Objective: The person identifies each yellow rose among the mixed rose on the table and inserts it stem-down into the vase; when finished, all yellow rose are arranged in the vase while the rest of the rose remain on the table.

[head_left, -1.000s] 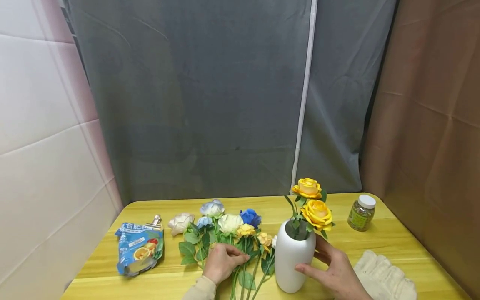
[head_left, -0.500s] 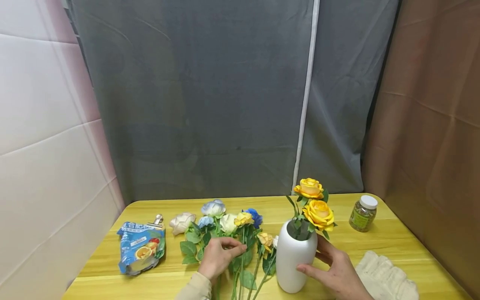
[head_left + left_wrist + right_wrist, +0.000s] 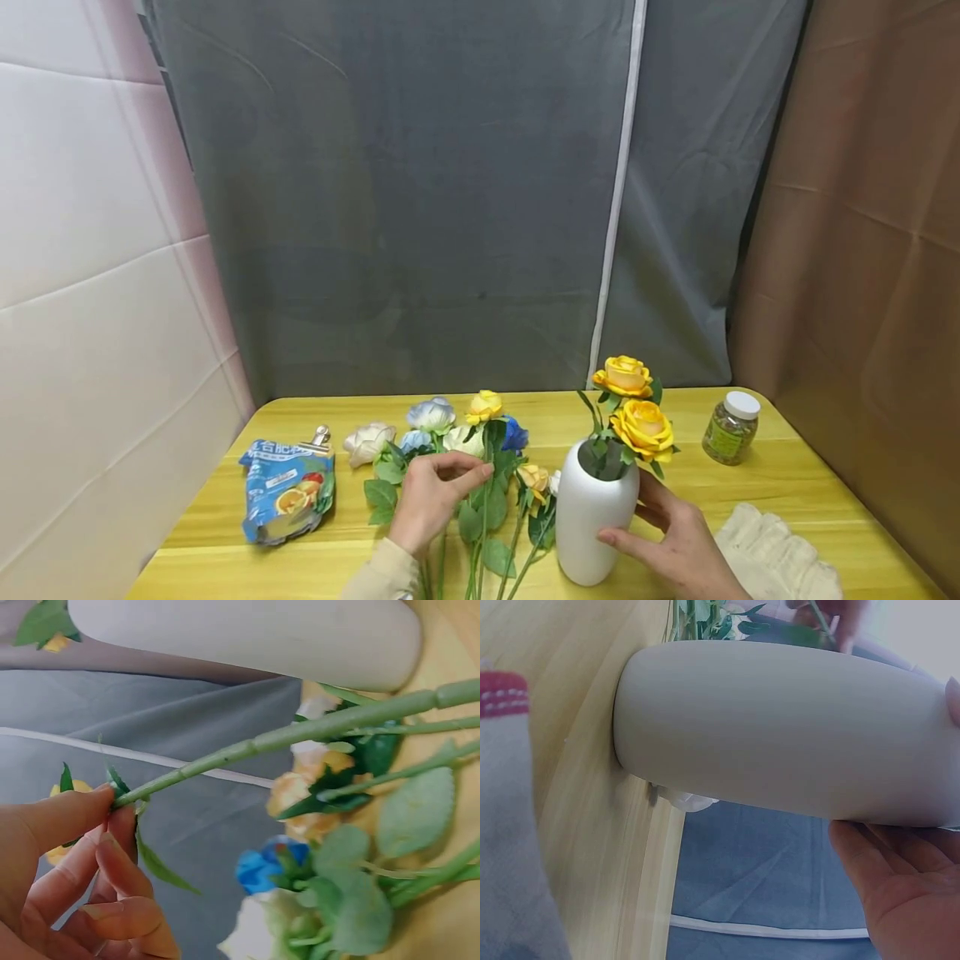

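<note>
My left hand (image 3: pixel 437 493) pinches the green stem (image 3: pixel 262 742) of a small yellow rose (image 3: pixel 484 406) between thumb and fingers (image 3: pixel 71 817). The rose is raised above several white, blue and yellow artificial flowers (image 3: pixel 431 415) lying on the table. To the right stands a white vase (image 3: pixel 592 517) with two yellow roses (image 3: pixel 642 427) in it. My right hand (image 3: pixel 670 533) wraps round the vase's right side, thumb in front. In the right wrist view the vase (image 3: pixel 780 727) fills the frame, with my palm (image 3: pixel 904 889) against it.
On the yellow wooden table (image 3: pixel 787 479), a blue snack bag (image 3: pixel 287 492) with a metal clip lies at the left. A jar with a white lid (image 3: pixel 731 427) stands at the back right. A cream cloth (image 3: pixel 776 560) lies at the front right. A grey curtain (image 3: pixel 450 208) hangs behind.
My left hand has taken hold of the yellow rose's stem and lifted it, so its head has risen above the pile. My right hand has stayed on the vase.
</note>
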